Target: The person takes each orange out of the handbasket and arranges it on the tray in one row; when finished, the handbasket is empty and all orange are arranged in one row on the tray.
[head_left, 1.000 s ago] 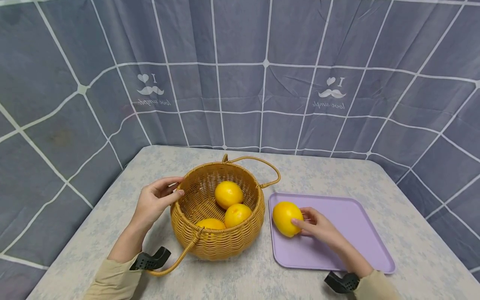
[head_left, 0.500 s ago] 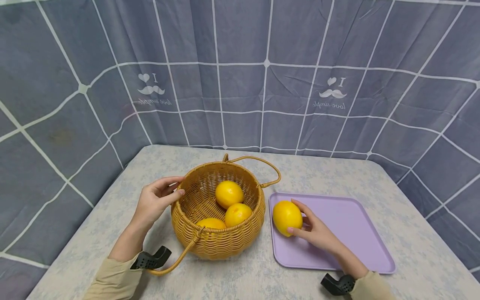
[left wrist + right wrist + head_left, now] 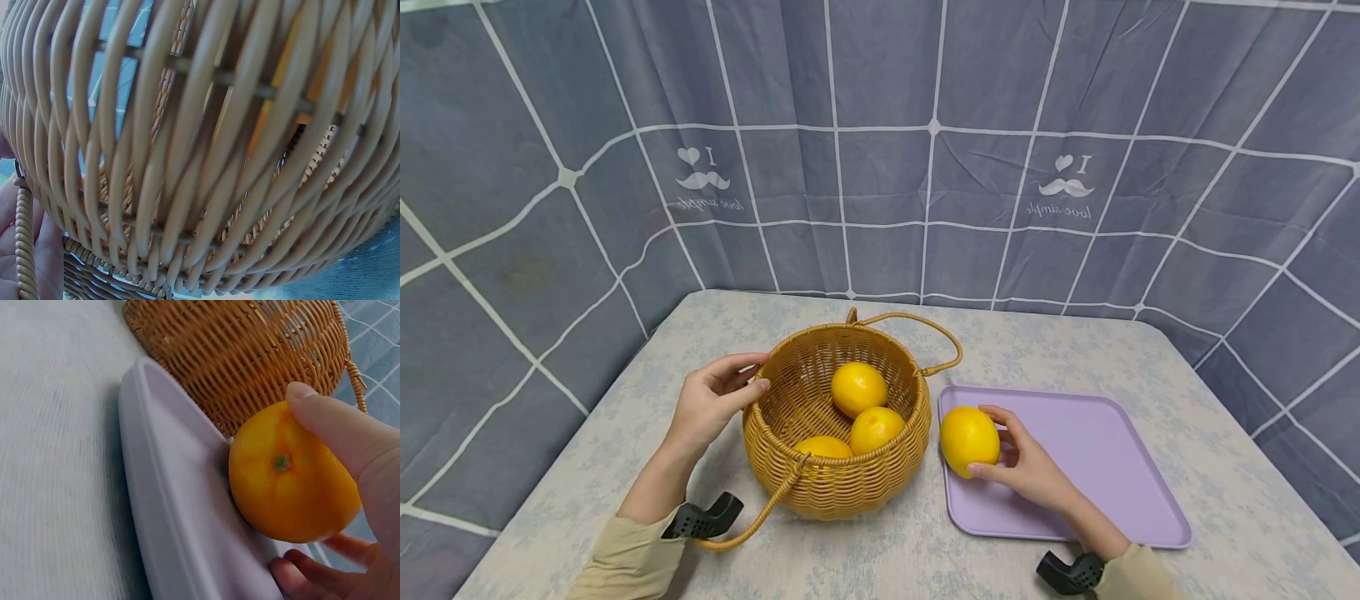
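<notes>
Low and right of centre in the head view, the person's right hand (image 3: 1026, 467) curls thumb and fingers around a round yellow-orange citrus fruit (image 3: 969, 440), at the left edge of the flat lilac plastic tray (image 3: 1105, 454). Left of centre, the left hand (image 3: 711, 402) pinches the rim of the round woven wicker basket (image 3: 835, 475), which holds three similar yellow fruits (image 3: 857, 388).

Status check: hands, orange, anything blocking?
Left hand grips basket rim. Right hand holds orange at tray's left edge, beside the basket. Three oranges in basket. Nothing in between.
</notes>
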Demonstrator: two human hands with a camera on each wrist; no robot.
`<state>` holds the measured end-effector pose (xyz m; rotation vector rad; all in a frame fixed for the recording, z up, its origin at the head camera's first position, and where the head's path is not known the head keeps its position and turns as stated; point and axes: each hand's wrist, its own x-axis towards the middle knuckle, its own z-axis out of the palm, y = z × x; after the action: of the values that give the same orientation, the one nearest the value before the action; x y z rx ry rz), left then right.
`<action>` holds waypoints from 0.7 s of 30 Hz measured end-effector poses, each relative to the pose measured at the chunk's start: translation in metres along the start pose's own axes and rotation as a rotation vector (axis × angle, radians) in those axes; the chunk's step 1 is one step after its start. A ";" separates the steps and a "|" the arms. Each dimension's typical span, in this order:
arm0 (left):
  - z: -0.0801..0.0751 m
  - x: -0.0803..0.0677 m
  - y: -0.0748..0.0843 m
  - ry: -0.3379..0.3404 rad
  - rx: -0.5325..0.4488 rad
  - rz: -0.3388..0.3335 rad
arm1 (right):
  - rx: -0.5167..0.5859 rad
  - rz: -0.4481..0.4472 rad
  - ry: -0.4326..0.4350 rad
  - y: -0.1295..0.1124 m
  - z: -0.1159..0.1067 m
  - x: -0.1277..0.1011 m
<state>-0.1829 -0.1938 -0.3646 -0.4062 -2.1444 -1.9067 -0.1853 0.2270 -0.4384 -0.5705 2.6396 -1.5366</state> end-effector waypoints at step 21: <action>0.000 0.000 0.000 0.006 0.005 -0.009 | -0.152 -0.121 0.025 -0.042 0.000 -0.008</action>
<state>-0.1831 -0.1934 -0.3648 -0.3900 -2.1512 -1.9045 -0.1656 0.2110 -0.4038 -0.7373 2.8065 -1.3868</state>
